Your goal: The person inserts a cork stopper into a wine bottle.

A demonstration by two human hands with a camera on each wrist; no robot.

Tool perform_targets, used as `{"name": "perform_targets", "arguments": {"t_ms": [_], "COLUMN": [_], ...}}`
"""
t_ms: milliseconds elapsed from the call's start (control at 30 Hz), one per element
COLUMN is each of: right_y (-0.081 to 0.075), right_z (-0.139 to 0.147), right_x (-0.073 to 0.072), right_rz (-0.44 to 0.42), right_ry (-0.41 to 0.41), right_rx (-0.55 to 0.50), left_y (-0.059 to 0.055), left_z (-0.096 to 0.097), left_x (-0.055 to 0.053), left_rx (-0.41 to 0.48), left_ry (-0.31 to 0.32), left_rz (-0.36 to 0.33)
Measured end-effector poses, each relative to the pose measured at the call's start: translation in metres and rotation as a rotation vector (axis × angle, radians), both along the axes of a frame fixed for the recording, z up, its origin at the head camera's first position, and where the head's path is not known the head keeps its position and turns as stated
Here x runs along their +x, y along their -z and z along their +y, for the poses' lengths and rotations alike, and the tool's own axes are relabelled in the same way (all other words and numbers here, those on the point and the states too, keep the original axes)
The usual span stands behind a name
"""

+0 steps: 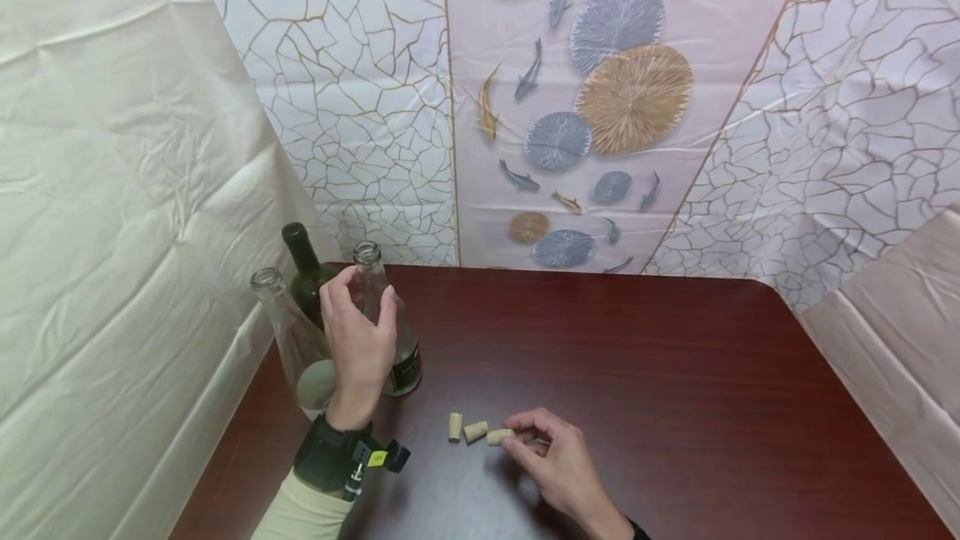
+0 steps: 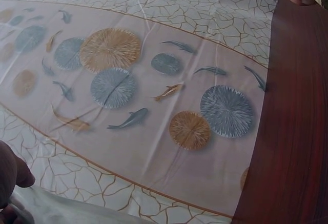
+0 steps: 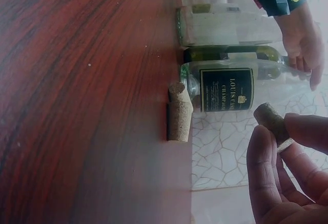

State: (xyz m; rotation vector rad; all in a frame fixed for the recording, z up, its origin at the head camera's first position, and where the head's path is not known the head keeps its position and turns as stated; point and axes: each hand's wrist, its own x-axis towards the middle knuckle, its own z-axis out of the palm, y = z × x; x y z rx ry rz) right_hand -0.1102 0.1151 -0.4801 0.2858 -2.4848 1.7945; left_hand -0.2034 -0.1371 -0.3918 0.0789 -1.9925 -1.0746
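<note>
My left hand [image 1: 360,340] grips the neck of a clear glass bottle [image 1: 406,357], which stands upright with a dark label low on its side. In the right wrist view that black label [image 3: 226,89] shows the word champagne. With thumb and fingers, my right hand [image 1: 558,457] pinches a cork [image 3: 271,121], held low over the table in the head view. Left of it lie two more corks, the middle cork [image 1: 476,432] and the leftmost cork [image 1: 455,427]. The left wrist view catches only part of the left fingers [image 2: 18,172] at its edge.
Close to the left hand stand a dark green bottle [image 1: 297,244] and another clear bottle [image 1: 281,315]. The dark red wooden table [image 1: 637,357] meets a patterned cloth backdrop [image 1: 375,107] at the back. Pale cloth [image 1: 112,190] hangs along the left side.
</note>
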Motion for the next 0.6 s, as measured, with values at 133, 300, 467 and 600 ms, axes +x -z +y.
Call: {"name": "perform_targets", "arguments": {"t_ms": [133, 300, 467, 600], "right_y": [0.0007, -0.0001, -0.0005, -0.0006], "right_z": [-0.0021, -0.0024, -0.003, -0.0038], "right_x": [-0.0006, -0.0002, 0.0005, -0.0003], "right_rz": [0.012, 0.014, 0.023, 0.03], "right_ry": [0.014, 0.018, 0.02, 0.022], "right_rx": [-0.009, -0.016, -0.01, -0.007], "left_y": [0.0004, 0.0006, 0.0003, -0.0006], "left_z": [-0.0021, -0.0018, -0.0009, -0.0002], "left_x": [-0.0002, -0.0006, -0.0006, -0.0007], "left_rx": [0.005, 0.011, 0.004, -0.003], "left_ry": [0.009, 0.025, 0.039, 0.045], "left_rz": [-0.016, -0.02, -0.025, -0.023]}}
